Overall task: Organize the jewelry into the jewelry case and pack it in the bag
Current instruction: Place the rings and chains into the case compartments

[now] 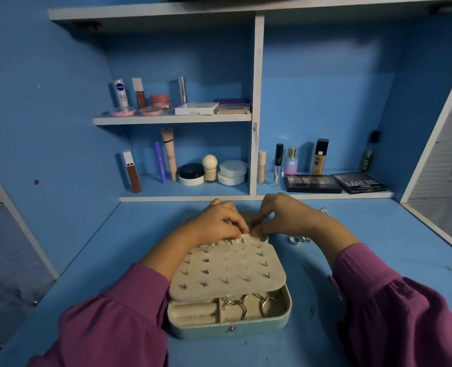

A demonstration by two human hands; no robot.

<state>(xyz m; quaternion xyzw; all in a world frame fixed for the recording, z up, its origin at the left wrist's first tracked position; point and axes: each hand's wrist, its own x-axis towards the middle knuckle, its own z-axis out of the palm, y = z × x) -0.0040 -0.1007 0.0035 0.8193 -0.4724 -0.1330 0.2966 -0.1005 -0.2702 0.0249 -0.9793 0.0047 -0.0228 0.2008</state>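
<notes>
Left hand (217, 221): reaches in from the lower left over the jewelry case (230, 327), knuckles up, fingers curled, fingertips pinching the gathered elastic pocket edge (235, 238) at the far end of the case. Purple sleeve (113, 321) covers the forearm.

Right hand (283, 215): comes in from the right, fingers bent down, thumb and fingertips pinching at the same pocket edge, just beside the left fingertips. What small item, if any, sits between the fingertips cannot be made out.

Jewelry case: pale teal, open, flat on the blue desk (378, 247) in front of the person. A beige earring panel (227, 271) lies tilted over the tray, dotted with stud posts. Below it, in the near compartments, lie metal rings (235, 304) and, to the left, padded ring rolls (193, 311).

Loose jewelry (299, 239): a small silver cluster on the desk to the right of the case, near the right wrist; another piece (323, 210) lies farther back.

Surroundings: blue shelving with white edges (256, 102) rising behind the desk. Upper shelf holds bottles, a pink jar (160, 101) and flat compacts. Lower shelf holds tubes, round pots, a perfume bottle (291, 161) and two dark eyeshadow palettes (336, 183).
</notes>
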